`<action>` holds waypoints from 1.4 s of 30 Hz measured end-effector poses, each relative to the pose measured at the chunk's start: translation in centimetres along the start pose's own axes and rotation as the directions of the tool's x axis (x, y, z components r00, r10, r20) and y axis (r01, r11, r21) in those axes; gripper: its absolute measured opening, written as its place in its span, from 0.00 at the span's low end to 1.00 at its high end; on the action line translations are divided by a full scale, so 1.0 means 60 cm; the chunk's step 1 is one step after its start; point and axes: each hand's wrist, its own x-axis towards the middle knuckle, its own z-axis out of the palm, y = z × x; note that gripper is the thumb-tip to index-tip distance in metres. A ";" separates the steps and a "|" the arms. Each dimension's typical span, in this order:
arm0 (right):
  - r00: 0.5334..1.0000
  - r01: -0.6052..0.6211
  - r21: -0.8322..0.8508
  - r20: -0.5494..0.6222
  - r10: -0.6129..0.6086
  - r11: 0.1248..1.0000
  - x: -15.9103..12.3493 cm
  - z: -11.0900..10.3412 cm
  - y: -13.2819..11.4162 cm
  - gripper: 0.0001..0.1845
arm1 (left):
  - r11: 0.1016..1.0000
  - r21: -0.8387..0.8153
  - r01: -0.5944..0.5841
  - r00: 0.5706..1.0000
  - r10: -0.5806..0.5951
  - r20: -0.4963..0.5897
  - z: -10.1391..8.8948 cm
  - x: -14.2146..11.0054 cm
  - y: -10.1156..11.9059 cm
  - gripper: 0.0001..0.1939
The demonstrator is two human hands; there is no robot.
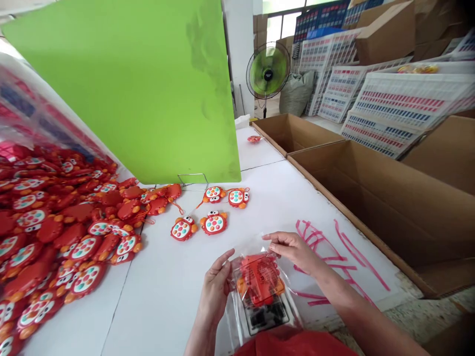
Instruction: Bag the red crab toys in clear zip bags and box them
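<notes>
Just in front of my body, a clear plastic bag (272,245) covers a red crab-shaped toy (260,277), which lies back side up with orange claws showing. My left hand (217,284) is closed on the bag's left edge, thumb and fingers together. At the upper right corner, my right hand (291,248) pinches the plastic near its opening. Under the toy a stack of clear bags (237,324) lies on something with a black panel in a white frame (267,316). Beyond my hands are several loose crab toys (214,223) with coloured buttons facing up.
A big heap of crab toys (83,247) covers the left of the white table (159,291). A green board (148,89) stands behind, held by a wire stand (193,181). Open cardboard boxes (356,198) line the right edge. A fan (267,74) and white crates (401,106) stand farther back.
</notes>
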 end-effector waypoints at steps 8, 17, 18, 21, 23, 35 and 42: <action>0.997 0.057 0.038 0.050 -0.059 0.998 -0.009 -0.018 -0.009 0.05 | 0.993 -0.109 -0.056 0.997 0.061 0.042 0.015 -0.007 0.003 0.14; 0.982 -0.008 0.004 0.186 0.008 1.000 -0.014 0.001 -0.008 0.20 | 0.977 0.060 -0.204 0.979 0.205 0.003 0.012 -0.003 -0.007 0.28; 0.978 -0.003 -0.030 0.208 0.009 1.000 -0.015 0.001 -0.007 0.22 | 0.975 0.066 -0.214 0.977 0.214 0.008 0.014 -0.004 -0.008 0.29; 0.989 -0.011 -0.084 0.145 0.023 0.996 -0.016 -0.022 0.000 0.25 | 0.978 0.062 -0.201 0.980 0.200 0.026 0.020 -0.007 -0.004 0.24; 1.000 -0.021 -0.089 -0.023 0.019 0.996 -0.015 -0.059 0.007 0.21 | 0.984 0.087 -0.156 0.987 0.151 0.052 0.021 -0.010 -0.002 0.20; 0.697 0.280 -0.173 -0.639 -0.324 0.944 0.035 -0.117 -0.006 0.19 | 0.331 0.848 -0.413 0.883 0.372 0.285 0.009 0.019 -0.071 0.04; 0.893 0.336 -0.533 -0.083 -0.443 0.777 0.222 0.025 -0.008 0.22 | -0.316 0.906 -0.282 0.670 0.611 0.422 0.004 0.034 -0.133 0.03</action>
